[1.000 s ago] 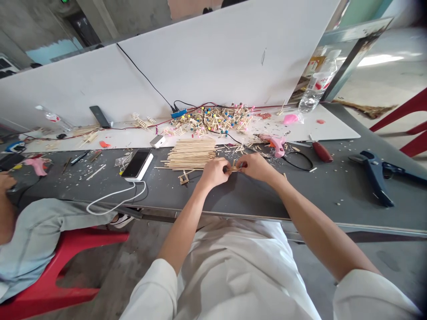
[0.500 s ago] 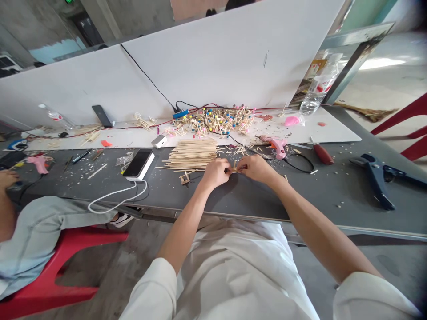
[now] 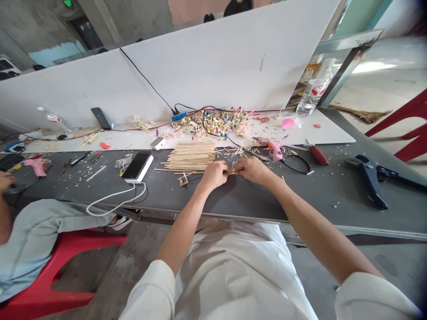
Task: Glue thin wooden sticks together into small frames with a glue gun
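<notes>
Between my two hands is a small piece made of short wooden sticks [image 3: 232, 170], mostly covered by fingers. My left hand [image 3: 216, 174] pinches its left end, and my right hand [image 3: 251, 170] pinches the right end. Just beyond my left hand lies a stack of thin wooden sticks [image 3: 191, 155]. A small square stick frame [image 3: 183, 179] rests on the grey table left of my left hand. To the right of my right hand is a pink glue gun [image 3: 276, 149], lying on its side.
Behind the sticks is a heap of stick pieces with coloured balls [image 3: 223, 123]. A phone on a white block [image 3: 138, 166] lies left. Toward the right are a red-handled tool [image 3: 318, 155], blue cutters [image 3: 372, 182] and a water bottle [image 3: 313, 94]. A co-worker's leg [image 3: 50, 226] shows at left.
My fingers have shifted slightly on the small stick piece, which stays pinched between both hands. The camera view has moved a little; the things on the table have stayed put.
</notes>
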Available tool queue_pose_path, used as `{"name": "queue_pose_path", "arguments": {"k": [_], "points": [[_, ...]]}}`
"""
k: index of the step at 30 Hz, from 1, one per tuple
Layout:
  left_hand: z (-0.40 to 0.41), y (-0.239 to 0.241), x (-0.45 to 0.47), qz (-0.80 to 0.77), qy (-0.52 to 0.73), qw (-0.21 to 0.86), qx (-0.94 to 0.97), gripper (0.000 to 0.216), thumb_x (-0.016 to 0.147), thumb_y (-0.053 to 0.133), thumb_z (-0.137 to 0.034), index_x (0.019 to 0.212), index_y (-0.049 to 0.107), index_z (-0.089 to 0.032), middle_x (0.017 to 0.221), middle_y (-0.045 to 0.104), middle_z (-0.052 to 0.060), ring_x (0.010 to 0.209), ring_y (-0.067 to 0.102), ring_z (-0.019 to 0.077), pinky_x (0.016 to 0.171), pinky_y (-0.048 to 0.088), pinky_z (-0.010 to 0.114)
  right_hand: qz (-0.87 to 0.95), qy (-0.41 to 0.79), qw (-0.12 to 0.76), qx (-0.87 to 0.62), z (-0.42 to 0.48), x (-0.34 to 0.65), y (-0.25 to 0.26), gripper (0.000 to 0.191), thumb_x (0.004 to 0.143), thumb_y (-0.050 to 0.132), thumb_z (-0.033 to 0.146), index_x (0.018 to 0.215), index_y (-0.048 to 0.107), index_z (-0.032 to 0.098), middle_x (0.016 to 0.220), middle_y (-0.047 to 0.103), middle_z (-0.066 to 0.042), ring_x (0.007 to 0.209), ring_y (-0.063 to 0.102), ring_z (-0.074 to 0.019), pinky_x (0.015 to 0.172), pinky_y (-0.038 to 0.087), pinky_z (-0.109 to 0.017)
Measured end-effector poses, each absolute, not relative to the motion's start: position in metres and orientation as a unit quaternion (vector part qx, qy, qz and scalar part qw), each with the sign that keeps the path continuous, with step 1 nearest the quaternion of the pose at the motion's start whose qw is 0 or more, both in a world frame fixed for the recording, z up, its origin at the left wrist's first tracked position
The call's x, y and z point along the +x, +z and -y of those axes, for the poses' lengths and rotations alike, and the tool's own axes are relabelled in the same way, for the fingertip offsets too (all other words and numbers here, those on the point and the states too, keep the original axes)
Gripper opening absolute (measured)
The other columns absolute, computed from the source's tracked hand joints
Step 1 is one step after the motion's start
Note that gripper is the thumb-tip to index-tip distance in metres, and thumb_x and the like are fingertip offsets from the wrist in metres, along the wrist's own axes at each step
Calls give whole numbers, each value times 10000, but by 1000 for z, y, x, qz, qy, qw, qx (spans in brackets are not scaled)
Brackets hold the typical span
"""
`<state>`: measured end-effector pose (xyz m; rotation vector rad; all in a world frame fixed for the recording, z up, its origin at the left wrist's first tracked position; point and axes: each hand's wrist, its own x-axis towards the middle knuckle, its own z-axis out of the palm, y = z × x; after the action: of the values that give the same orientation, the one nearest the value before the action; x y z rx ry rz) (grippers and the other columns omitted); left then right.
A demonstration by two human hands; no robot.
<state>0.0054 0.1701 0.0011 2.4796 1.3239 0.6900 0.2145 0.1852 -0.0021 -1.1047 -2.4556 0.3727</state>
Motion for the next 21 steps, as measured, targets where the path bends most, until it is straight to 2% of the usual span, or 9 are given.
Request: {"name": "queue_pose_path", "arguments": {"k": [3,7,9,13,21], "points": [[-170,2,6,-455,242,133,847,133,802,679,-85,770,765,-180,890,760,72,832,714,217,783,524,300,872,136,221,-415,-182,214,2,251,770,603,53,841,793,200,865,787,-58,787,687,-211,740,456,-279],[-170,3,6,-472,261,158,827,101,775,733,-102,830,742,-186,799,749,52,724,694,206,715,509,287,852,141,230,-448,-178,212,6,211,784,651,105,935,771,191,849,783,-58,720,670,-199,692,424,-276],[-170,3,6,-476,271,173,819,197,772,747,-101,944,727,-195,800,758,42,696,692,205,693,508,286,848,143,230,-456,-177,212,7,204,781,670,117,953,757,186,856,783,-63,713,668,-199,684,415,-276],[-168,4,7,-475,274,198,813,384,785,735,-74,1139,677,-210,891,792,41,748,724,214,744,536,300,844,158,238,-453,-179,213,5,214,772,689,125,973,738,181,861,783,-54,727,683,-196,699,425,-269],[-169,3,8,-478,284,222,801,364,764,724,-42,1098,682,-181,955,805,54,801,736,201,739,538,269,846,138,230,-460,-182,214,5,180,777,705,168,941,772,198,770,766,-30,694,678,-185,728,442,-262]]}}
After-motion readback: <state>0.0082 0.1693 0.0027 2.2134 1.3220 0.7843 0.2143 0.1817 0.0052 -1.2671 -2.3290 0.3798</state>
